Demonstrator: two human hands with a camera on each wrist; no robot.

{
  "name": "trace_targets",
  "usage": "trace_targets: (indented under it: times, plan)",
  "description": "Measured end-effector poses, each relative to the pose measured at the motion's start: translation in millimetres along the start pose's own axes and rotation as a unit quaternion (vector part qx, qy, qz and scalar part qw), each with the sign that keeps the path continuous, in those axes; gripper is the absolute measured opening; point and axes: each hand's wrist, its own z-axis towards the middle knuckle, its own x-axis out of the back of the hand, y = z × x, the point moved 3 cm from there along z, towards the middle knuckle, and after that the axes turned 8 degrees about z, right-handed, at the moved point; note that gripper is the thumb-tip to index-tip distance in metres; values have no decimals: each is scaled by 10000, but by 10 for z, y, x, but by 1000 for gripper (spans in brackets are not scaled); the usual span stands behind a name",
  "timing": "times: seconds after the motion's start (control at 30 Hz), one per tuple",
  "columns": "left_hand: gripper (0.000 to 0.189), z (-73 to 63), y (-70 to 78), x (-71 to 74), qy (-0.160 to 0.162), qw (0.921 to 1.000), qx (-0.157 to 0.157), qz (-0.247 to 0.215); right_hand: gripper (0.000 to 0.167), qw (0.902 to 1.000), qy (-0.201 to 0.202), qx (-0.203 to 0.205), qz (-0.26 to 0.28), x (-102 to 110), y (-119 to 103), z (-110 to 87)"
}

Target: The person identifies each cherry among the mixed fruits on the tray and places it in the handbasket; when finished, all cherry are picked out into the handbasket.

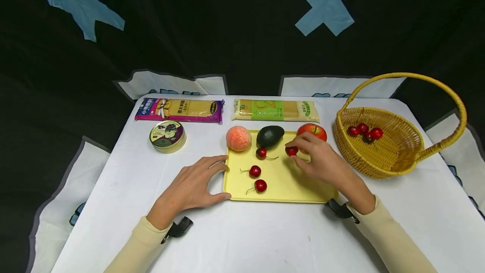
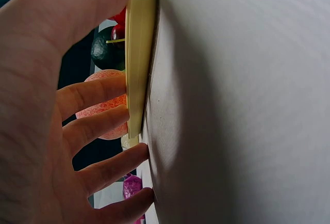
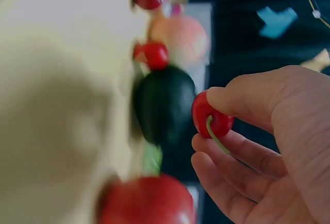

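Note:
Between thumb and fingers, my right hand (image 1: 322, 159) pinches a red cherry (image 3: 212, 115) with a green stem, held above the right part of the yellow tray (image 1: 288, 184). My left hand (image 1: 195, 184) rests at the tray's left edge, its fingers spread and fingertips touching the rim. Three other cherries lie on the tray: one near the avocado (image 1: 270, 137), a middle cherry (image 1: 254, 171) and a front cherry (image 1: 260, 186). A peach (image 1: 238, 138) sits at the tray's back left corner. Partly hidden behind my right hand is a red apple (image 1: 312, 131).
On the right stands a yellow wicker basket (image 1: 401, 138) with a tall handle and several cherries (image 1: 363, 129) inside. Two packs of noodles, a purple pack (image 1: 179, 110) and a green pack (image 1: 275, 110), lie along the back. A round tin (image 1: 168, 136) stands at left.

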Motion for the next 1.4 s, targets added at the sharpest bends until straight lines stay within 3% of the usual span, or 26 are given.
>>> trace_targets:
  times: [0.27,0.43,0.8,1.23,1.4]
  plan:
    - [71,-1,-2,1,-27,10000,24,-21,35,9942,953,-276,-405,545,267,-101]
    - [71,6,-5,0,-31,10000,11,-10,35,9900,1153,-675,-448,732,496,-223]
    - [71,6,-9,-7,-23,10000,41,-9,35,9820,1083,-1382,-700,920,952,-424]
    - [71,0,-8,11,12,10000,-3,-1,40,9737,637,-2128,-515,896,1373,-554]
    - [72,-4,-5,9,-3,10000,-9,-19,41,9729,524,-2194,-508,893,1480,-570]
